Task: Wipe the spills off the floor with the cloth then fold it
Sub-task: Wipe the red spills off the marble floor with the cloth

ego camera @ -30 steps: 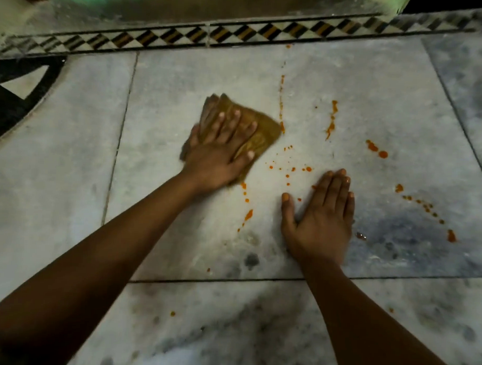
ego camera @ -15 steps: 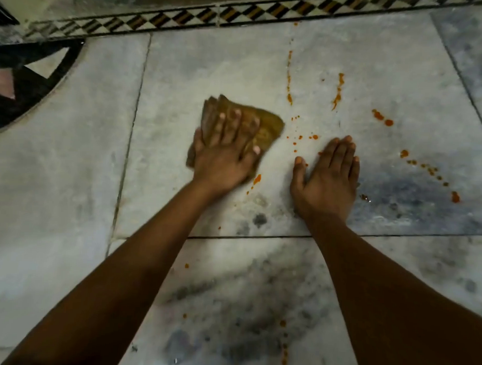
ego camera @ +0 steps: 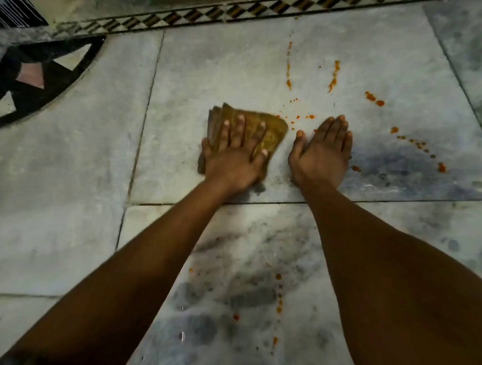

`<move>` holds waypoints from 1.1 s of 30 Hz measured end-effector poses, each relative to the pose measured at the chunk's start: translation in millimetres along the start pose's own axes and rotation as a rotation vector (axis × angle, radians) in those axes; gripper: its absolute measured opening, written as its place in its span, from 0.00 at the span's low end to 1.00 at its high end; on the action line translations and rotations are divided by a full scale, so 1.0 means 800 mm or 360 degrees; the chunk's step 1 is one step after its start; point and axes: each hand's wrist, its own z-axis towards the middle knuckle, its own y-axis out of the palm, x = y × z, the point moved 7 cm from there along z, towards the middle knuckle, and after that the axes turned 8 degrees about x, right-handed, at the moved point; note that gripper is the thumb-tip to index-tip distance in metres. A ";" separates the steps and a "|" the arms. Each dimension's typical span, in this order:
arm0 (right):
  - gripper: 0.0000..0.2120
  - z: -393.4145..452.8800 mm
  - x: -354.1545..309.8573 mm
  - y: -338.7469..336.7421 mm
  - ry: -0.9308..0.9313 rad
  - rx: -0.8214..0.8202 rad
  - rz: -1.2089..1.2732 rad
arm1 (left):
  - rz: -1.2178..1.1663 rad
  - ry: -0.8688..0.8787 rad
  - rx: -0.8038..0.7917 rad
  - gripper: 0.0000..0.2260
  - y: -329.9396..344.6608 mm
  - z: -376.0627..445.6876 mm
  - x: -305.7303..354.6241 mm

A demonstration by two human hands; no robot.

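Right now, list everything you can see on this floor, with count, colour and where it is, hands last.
cloth: one, brown-yellow, bunched on the big marble tile, under the left hand
spills: many orange streaks and drops, beyond and right of the hands, a few on the near tile
floor: grey-white marble tiles
border strip: one, black, white and tan diamonds, far edge
inlay: one, black with pink and white triangles, far left
left hand: flat on the cloth
right hand: flat on bare floor, beside the cloth
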 end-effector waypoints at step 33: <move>0.35 -0.018 0.084 -0.032 -0.0273 0.0109 0.0020 | 0.0003 0.0203 0.0142 0.24 0.006 0.050 0.072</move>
